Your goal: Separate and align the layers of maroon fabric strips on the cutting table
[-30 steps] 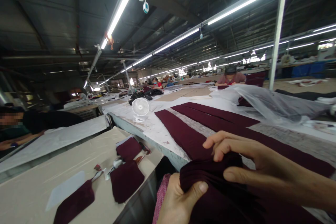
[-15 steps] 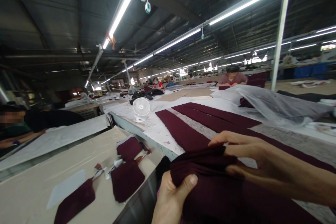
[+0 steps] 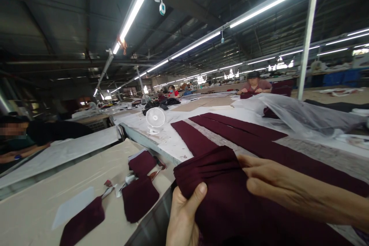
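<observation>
the left hand pinches the left side of the layered maroon fabric, thumb on top, at the white table's near edge. the right hand stretches in from the right, fingers loosely bent against the fabric; whether it grips, i cannot tell.

We hold a bundle of dark maroon cloth at the near side of the scene, just right of the middle. Its far end is lifted and tilted, with stacked ridges running across it — layers or folds, we cannot tell which. Below them we see the matte surface drop fairly smoothly toward the near right — darkening almost to black at the bottom.
</observation>
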